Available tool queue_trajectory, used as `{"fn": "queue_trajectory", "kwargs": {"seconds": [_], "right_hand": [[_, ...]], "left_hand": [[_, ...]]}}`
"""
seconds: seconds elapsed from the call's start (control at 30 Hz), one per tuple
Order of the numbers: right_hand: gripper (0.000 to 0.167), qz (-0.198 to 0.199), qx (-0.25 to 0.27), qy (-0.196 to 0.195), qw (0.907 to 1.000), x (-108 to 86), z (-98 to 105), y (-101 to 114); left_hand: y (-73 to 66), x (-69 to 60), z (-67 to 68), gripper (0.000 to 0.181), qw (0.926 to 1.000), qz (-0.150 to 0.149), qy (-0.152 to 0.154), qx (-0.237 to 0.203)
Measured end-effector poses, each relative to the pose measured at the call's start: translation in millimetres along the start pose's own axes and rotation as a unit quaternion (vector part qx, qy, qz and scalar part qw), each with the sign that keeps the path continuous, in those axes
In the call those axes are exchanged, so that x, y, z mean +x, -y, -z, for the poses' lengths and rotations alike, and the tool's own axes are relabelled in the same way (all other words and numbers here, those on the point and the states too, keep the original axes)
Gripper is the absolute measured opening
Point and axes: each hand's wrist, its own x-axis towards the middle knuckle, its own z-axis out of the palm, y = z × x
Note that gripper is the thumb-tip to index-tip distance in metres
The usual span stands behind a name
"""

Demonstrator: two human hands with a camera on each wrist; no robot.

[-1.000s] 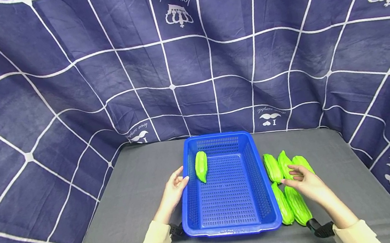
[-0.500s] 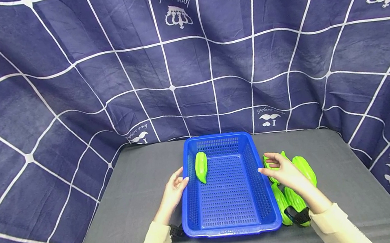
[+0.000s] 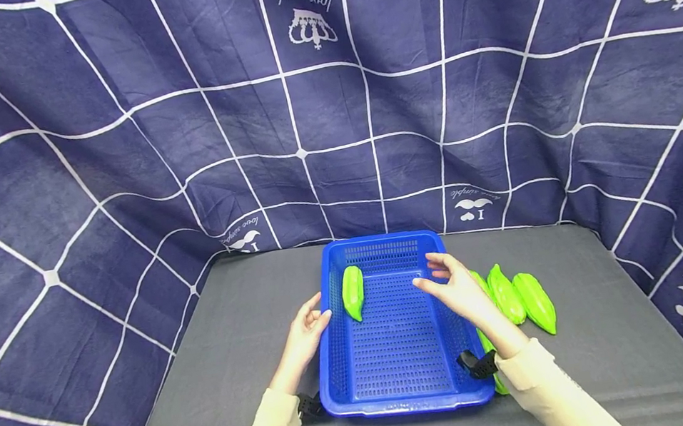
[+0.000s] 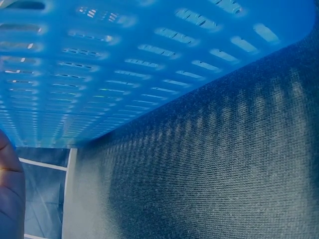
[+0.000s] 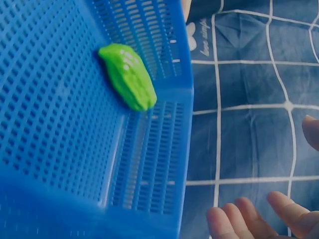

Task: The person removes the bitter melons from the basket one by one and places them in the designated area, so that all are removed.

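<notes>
A blue plastic basket (image 3: 406,406) with slotted walls stands on the grey table. One bright green, ridged bitter melon (image 3: 354,294) lies at its left side, tapered end towards the wearer; this bitter melon (image 5: 128,77) also shows in the right wrist view. At the left rim rests my left hand (image 3: 302,333), its thumb on the edge and its fingers relaxed outside. Over the basket's right wall hangs my right hand (image 3: 458,287), fingers spread, holding nothing; its fingers (image 5: 239,216) appear apart in the right wrist view.
Right of the basket lie more bitter melons; one bitter melon (image 3: 535,303) is outermost, another bitter melon (image 3: 506,295) beside it. My right forearm partly hides others. A blue checked cloth (image 3: 405,104) hangs behind the grey table (image 3: 248,290).
My right hand has moved left from above the bitter melons to over the basket's right side, with nothing in it. The left hand and basket have stayed put.
</notes>
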Motion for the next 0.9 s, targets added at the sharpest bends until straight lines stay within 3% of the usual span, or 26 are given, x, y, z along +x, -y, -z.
{"fn": "queue_trajectory", "kwargs": {"seconds": [0.4, 0.77, 0.9], "right_hand": [[0.066, 0.002, 0.003, -0.001, 1.0000, 20.4, -39.0, 8.0], [0.066, 0.042, 0.002, -0.018, 0.9989, 30.2, -72.4, 11.4], [0.063, 0.039, 0.013, -0.013, 0.9991, 35.2, -83.1, 10.3]], "left_hand": [[-0.2, 0.5, 0.3, 0.054, 0.9999, 0.009, -0.002, -0.013], [0.5, 1.1, -0.1, 0.054, 1.0000, 0.000, -0.003, 0.002], [-0.5, 0.4, -0.4, 0.054, 1.0000, 0.002, -0.003, -0.006]]}}
